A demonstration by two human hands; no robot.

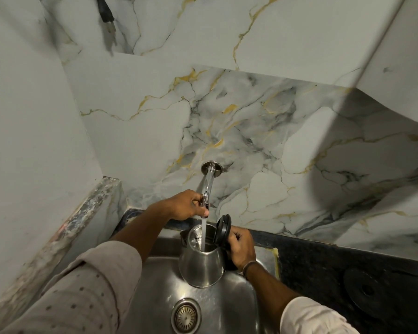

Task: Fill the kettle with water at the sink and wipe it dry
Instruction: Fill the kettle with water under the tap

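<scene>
A steel kettle (201, 263) is held upright over the steel sink (155, 292), its black lid (223, 229) flipped open to the right. Water streams from the chrome wall tap (207, 182) straight into the kettle's mouth. My left hand (182, 206) is closed around the tap's handle at the spout end. My right hand (241, 248) grips the kettle's handle on its right side; the handle itself is mostly hidden under my fingers.
The sink drain (185, 316) lies below the kettle. A dark granite counter (323, 259) runs to the right, with the round black kettle base (369, 289) on it. Marble wall tiles rise behind; a speckled ledge (82, 220) borders the left.
</scene>
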